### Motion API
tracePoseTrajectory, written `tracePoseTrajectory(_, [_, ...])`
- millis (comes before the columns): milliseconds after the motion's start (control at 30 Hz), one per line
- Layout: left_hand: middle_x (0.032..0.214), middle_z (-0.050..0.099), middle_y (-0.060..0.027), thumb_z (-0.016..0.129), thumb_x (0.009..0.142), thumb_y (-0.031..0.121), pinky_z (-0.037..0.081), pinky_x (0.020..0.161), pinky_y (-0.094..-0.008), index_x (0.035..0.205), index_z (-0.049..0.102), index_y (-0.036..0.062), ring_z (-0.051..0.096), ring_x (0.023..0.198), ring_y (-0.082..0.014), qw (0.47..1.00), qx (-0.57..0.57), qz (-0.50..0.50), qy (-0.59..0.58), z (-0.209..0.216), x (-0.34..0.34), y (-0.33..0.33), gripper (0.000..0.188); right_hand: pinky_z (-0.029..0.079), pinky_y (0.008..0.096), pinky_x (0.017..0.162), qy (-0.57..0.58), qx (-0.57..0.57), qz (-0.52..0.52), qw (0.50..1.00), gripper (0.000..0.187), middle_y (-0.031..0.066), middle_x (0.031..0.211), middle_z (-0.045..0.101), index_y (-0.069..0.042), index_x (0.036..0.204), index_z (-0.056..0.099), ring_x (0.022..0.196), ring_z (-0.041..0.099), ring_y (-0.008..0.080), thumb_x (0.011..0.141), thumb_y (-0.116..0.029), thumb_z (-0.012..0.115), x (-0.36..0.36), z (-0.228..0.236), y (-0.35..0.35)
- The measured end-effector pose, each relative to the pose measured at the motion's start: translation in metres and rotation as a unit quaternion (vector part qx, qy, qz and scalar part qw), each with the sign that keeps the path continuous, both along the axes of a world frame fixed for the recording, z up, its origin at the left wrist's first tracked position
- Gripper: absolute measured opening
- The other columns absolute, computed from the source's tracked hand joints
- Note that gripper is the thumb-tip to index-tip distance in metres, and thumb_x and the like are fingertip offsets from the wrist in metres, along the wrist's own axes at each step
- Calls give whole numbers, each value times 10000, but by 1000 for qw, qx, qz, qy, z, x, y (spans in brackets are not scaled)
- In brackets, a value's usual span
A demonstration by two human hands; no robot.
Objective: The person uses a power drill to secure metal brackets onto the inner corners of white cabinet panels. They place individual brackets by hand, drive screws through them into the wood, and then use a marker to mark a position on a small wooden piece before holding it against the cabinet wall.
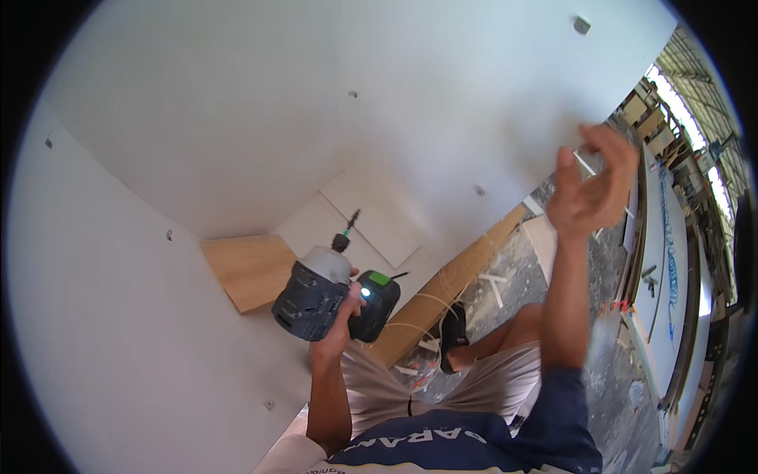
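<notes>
Drill [314, 291] held up among the white panels [442, 110], and the left grip [338, 324] is wrapped right around it, bit [353, 223] pointing away from the person! Over to the right grip [591, 197]: raised near a panel's edge, loosely curled, holding nothing. A wood-coloured board [249, 270] sits just left of the drill.

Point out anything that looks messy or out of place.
White strips lie scattered at odd angles on the spotted grey floor near the black shoe, looking like stray scraps. The drill in the left hand shows no obvious damage.
</notes>
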State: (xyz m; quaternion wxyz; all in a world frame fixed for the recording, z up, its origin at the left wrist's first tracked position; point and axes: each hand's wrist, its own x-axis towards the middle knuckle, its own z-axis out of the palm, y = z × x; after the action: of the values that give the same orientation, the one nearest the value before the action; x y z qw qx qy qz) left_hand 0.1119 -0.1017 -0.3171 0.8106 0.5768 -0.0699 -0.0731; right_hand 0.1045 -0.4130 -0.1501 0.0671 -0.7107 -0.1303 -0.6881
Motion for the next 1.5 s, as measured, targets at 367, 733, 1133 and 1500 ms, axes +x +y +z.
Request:
tracePoseTrajectory(367, [631,491,-18,660,943,137,471,626,-316,1084,606,-38,472,563,-114,931,105,315,-149,33,0,33,230,533,381,750,601,411,136,672,195,155,968,679,-27,1026,697,858,671,283,836,-60,665,-23,-406,151])
tracePoseTrajectory(733, [605,479,-17,658,941,189,461,631,-328,1058,614,-27,469,545,-122,954,3,299,-24,19,-3,38,250,480,438,939,739,131,57,658,698,137,1192,552,-53,1247,598,1143,538,324,685,-411,807,0,-402,213])
tracePoseTrajectory(1133, [639,500,-14,661,934,115,461,621,-297,1056,606,-16,476,564,-100,951,5,308,-30,13,1,42,187,427,448,959,637,191,11,747,523,137,1161,554,-25,1222,578,1123,518,320,765,-195,767,14,-399,177])
tracePoseTrajectory(1500, [667,528,-18,646,942,83,485,650,-300,1080,598,-34,501,590,-102,961,13,274,-33,1,-4,46,187,359,446,964,649,-54,40,758,134,68,942,674,-95,848,710,1040,563,255,830,-134,583,28,-435,218])
